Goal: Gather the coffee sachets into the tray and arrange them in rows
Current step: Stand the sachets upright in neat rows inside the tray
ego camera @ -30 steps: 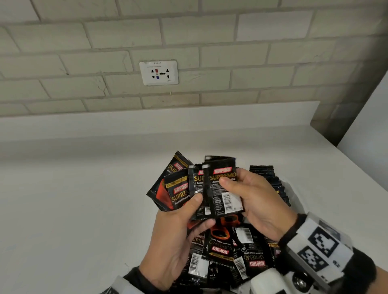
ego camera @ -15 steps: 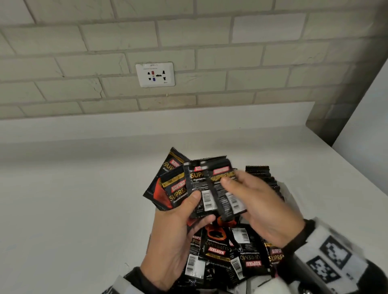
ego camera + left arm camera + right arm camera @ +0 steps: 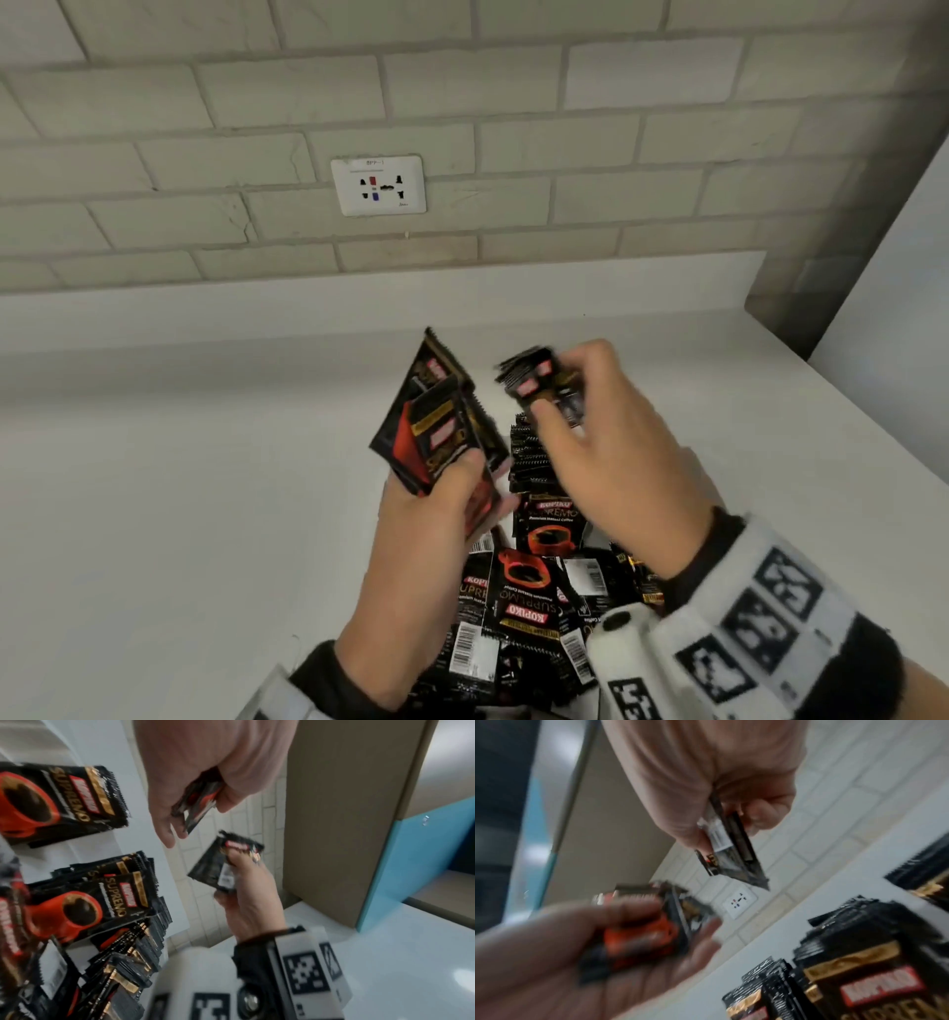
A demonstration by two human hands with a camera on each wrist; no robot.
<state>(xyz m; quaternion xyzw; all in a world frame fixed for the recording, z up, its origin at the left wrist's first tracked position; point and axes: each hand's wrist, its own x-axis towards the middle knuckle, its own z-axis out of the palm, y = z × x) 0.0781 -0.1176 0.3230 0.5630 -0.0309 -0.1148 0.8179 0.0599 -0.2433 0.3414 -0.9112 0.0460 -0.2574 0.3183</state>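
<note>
Black Kopiko coffee sachets are split between my hands. My left hand (image 3: 452, 483) grips a fanned bunch of sachets (image 3: 429, 426) upright, also visible in the left wrist view as sachets (image 3: 197, 805) under its curled fingers. My right hand (image 3: 565, 385) pinches a smaller stack of sachets (image 3: 536, 377) a little to the right, apart from the left bunch; the stack (image 3: 731, 852) shows edge-on in the right wrist view. Below the hands a packed row of sachets (image 3: 529, 457) stands on edge, with a loose pile (image 3: 524, 591) nearer me. The tray's edges are not clear to me.
The white counter (image 3: 179, 488) stretches to the left and ends at a brick wall with a power socket (image 3: 378, 185). A tan cabinet side (image 3: 334, 821) and a blue panel (image 3: 424, 852) stand to the right.
Both hands held one fan of sachets together. Now the right hand has drawn a few sachets off to the right and upward, and the two hands are apart.
</note>
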